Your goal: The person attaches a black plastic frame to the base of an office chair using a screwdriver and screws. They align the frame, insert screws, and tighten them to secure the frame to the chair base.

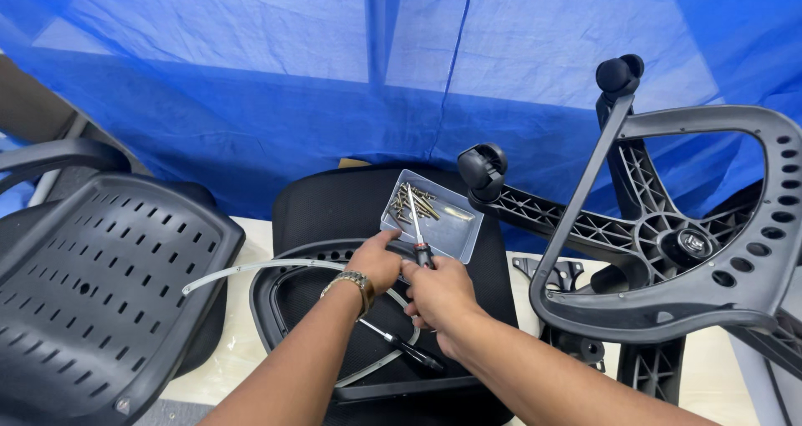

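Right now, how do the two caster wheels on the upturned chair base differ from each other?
The nearer caster sits lower and more to the left, just beside the clear screw tray; the far caster stands at the top of the frame against the blue tarp. The nearer caster looks larger in the frame and shows its rounded hood side-on; the far caster shows two rounded halves. Both are black and fixed to arm tips of the chair base.

No labels, signs or screens appear. The nearest thing to a package is a small, clear plastic rectangular tray (455, 230), resting tilted on a black chair seat (334, 209) at the centre, just beyond the hands. It holds a loose heap of brass-coloured screws (412, 202) gathered at its far-left end; its other end lies mostly bare.
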